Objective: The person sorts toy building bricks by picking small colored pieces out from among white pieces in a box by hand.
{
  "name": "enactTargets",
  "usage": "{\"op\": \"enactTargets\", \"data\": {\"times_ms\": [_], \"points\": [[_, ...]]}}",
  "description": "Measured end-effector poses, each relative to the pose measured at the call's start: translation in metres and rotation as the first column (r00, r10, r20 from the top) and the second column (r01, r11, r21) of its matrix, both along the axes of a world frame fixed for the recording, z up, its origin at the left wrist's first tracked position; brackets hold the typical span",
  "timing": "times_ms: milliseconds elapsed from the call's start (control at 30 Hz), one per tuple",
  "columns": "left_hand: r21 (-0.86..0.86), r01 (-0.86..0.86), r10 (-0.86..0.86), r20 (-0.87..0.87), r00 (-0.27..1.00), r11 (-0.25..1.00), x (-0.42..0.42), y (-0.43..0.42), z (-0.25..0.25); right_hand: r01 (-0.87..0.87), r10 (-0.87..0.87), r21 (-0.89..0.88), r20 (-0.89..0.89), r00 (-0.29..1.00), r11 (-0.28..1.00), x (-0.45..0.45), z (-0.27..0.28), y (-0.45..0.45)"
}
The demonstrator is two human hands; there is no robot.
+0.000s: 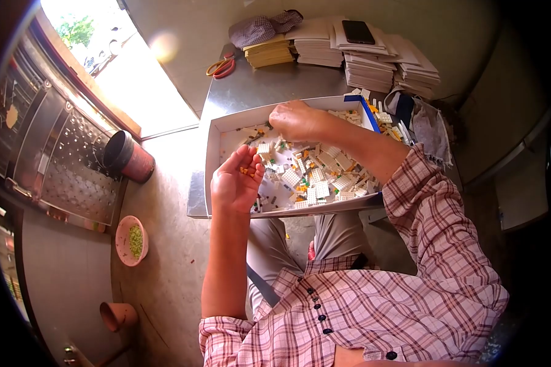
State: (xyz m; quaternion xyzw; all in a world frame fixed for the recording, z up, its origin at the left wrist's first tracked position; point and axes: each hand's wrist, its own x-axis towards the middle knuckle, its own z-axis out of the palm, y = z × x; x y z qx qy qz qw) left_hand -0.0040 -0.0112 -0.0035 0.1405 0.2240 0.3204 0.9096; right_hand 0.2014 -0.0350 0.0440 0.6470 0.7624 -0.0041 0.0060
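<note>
My left hand [236, 182] is turned palm up and cupped over the left side of a shallow white box [216, 153]. Several small orange toy bricks [247, 172] lie in it, held by the curled fingers. At the box's far side is my right hand [295, 121], its fingers bent downward and pressed together; whatever is between the fingertips is hidden. The box holds many loose toy bricks, mostly white [322, 189], mixed with orange, green and grey ones. They lie thickest toward its right and near side.
Stacks of paper [315, 46] with a phone [358, 32] on top stand at the back of the metal table [251, 82]. Red-handled scissors [222, 66] lie at left. More bricks and a cloth [431, 131] are at right. A pink bowl [122, 241] and a bucket [131, 160] are on the left.
</note>
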Motion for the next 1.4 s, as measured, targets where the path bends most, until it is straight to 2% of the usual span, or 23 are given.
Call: {"op": "enactTargets", "data": {"times_ms": [100,133,200,233,300,400,433,533,667,767,867,1167,1267,1400], "points": [[0.002,0.004,-0.004,0.0,1.0,1.0,-0.001,0.001,-0.002,0.065,-0.061,0.033,-0.105,0.993,0.997,0.001,0.008,0.001],[0.001,0.006,-0.006,0.0,1.0,1.0,-0.001,0.001,-0.002,0.051,-0.037,0.048,-0.269,0.962,0.998,0.0,0.012,0.0],[-0.013,0.025,-0.025,0.011,1.0,1.0,-0.003,0.004,-0.005,0.032,0.02,0.081,-0.569,0.822,0.996,-0.005,0.023,-0.001],[-0.02,0.034,-0.034,0.017,0.999,0.999,-0.004,0.005,-0.005,-0.024,0.079,0.093,-0.641,0.764,0.995,-0.009,0.025,-0.002],[-0.05,0.035,-0.032,0.054,0.998,0.998,-0.001,0.0,0.003,-0.129,0.184,0.132,-0.764,0.618,0.983,-0.02,0.026,-0.007],[-0.107,0.032,-0.022,0.093,0.995,0.994,0.001,-0.004,0.009,-0.184,0.224,0.143,-0.796,0.563,0.972,-0.031,0.033,-0.011],[-0.127,0.029,-0.015,0.104,0.994,0.991,0.001,-0.004,0.009,-0.126,0.226,0.188,-0.763,0.605,0.974,-0.027,0.025,-0.007],[-0.124,0.025,-0.011,0.118,0.993,0.992,-0.001,-0.001,0.001,0.019,0.05,0.158,-0.426,0.903,0.987,-0.009,0.011,0.003],[-0.093,-0.026,0.031,0.054,0.998,0.995,-0.001,-0.001,-0.001,0.033,0.058,0.211,-0.41,0.91,0.977,0.002,-0.016,0.014],[-0.095,-0.034,0.037,0.037,0.999,0.995,-0.001,-0.002,0.001,0.0,0.046,0.203,-0.223,0.974,0.979,-0.007,-0.02,0.013],[-0.09,-0.04,0.044,0.042,0.998,0.995,-0.002,0.0,-0.002,-0.004,0.041,0.3,-0.117,0.992,0.954,-0.009,-0.032,0.018],[-0.076,-0.069,0.069,0.005,0.998,0.995,-0.003,0.002,-0.003,0.135,-0.108,0.087,-0.268,0.957,0.987,-0.004,-0.014,0.01],[-0.073,-0.067,0.068,0.0,0.998,0.995,-0.002,0.001,-0.002,0.169,-0.136,0.126,-0.236,0.962,0.978,-0.007,-0.003,0.007],[-0.065,-0.059,0.059,0.004,0.998,0.996,-0.002,0.0,-0.002,0.057,-0.047,0.175,-0.062,0.997,0.983,-0.004,-0.02,0.016]]}}
